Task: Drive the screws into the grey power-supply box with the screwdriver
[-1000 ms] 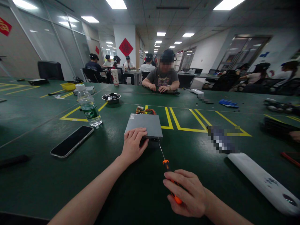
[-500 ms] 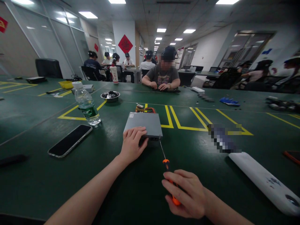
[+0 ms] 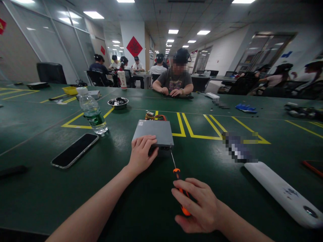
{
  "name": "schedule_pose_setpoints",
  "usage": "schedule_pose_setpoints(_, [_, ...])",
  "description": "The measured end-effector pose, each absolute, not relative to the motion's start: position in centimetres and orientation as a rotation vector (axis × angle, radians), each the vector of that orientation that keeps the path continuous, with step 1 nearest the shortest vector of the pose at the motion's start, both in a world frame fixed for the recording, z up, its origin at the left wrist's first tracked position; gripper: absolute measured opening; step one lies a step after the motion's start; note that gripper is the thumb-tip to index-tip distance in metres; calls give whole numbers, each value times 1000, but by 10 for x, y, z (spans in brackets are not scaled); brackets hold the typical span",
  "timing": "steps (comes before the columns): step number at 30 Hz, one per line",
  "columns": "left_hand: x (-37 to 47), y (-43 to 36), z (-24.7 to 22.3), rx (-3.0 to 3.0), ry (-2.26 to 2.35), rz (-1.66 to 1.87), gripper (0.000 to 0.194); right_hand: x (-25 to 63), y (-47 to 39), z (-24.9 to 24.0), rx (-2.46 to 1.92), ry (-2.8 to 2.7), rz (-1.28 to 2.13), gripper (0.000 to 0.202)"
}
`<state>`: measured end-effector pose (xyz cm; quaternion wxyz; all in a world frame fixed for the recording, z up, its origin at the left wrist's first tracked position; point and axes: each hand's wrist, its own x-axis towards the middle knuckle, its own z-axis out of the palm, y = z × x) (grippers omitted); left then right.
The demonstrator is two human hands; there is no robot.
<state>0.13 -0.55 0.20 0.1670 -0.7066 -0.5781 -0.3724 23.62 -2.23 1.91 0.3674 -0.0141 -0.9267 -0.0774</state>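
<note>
A grey metal computer power supply (image 3: 161, 129) lies on the green table, its bundle of coloured cables (image 3: 155, 116) at the far side. My left hand (image 3: 143, 151) grips its near left edge, fingers on top and thumb by the front face. In my right hand (image 3: 199, 206) is a screwdriver (image 3: 177, 173) with an orange and black handle, the fingers closed around it. Its thin shaft points up and away, the tip at the near right corner of the power supply. Whether the tip sits in a screw is too small to tell.
Left of the power supply are a phone (image 3: 75, 151) and a water bottle (image 3: 93, 116). Behind stands a metal bowl (image 3: 117, 103) holding small dark parts. A long white device (image 3: 280, 191) lies at the right. Across the table (image 3: 121, 208) sits a person (image 3: 174, 79).
My right hand and the screwdriver handle have shifted slightly up and left in view, and the fingers around the handle have loosened a little. The left hand keeps its hold on the power supply.
</note>
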Motion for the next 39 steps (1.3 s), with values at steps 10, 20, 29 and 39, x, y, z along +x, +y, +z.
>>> schedule_pose_setpoints(10, [1, -5, 2, -2013, -1639, -1045, 19, 234, -23, 11, -36, -2351, -150, 20])
schedule_pose_setpoints(20, [0, -6, 2, -2022, -1647, -1062, 19, 232, -25, 24, -87, -2703, -45, 37])
schedule_pose_setpoints(29, [0, -5, 2, -2020, -1628, -1066, 19, 238, -14, 1, 52, -2486, -76, 27])
schedule_pose_setpoints(39, [0, -5, 1, -2010, -1640, -1059, 19, 235, -21, 9, 10, -2479, -118, 24])
